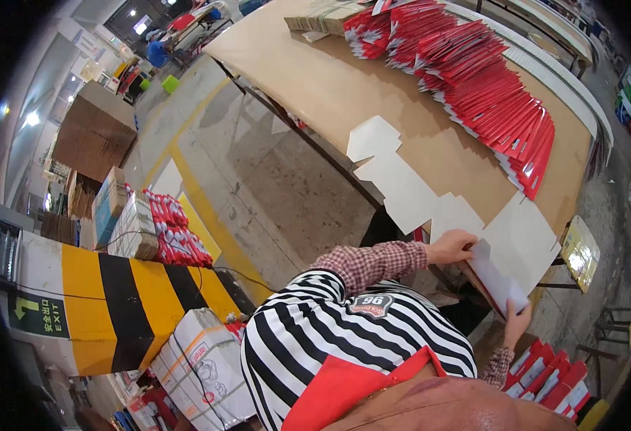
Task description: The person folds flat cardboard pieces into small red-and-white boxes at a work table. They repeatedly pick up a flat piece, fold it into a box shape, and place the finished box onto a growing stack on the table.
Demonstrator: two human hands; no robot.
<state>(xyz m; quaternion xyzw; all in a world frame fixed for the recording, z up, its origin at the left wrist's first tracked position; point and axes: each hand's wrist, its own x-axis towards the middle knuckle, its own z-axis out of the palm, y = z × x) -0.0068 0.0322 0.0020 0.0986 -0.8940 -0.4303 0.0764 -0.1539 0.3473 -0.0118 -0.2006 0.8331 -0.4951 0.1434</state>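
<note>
At the near edge of the table, a white die-cut cardboard blank point(521, 231) lies with its near panel point(501, 279) bent up between my hands. My left hand point(453, 247) is closed on the left end of that panel, fingers pinched at its edge. On its right end my right hand point(518, 322) grips the corner, the thumb against the white face. Further white flat panels point(400, 188) with cut flaps stretch left along the table edge; whether they join the held piece I cannot tell.
A fanned row of red-and-white flat boxes point(473, 79) curves across the brown tabletop point(294, 68). Red packs point(549, 377) stand low at my right. Tied cartons point(204, 366) and a yellow-black striped pillar point(125, 302) are at left. A stool point(581, 251) stands beyond the table's right edge.
</note>
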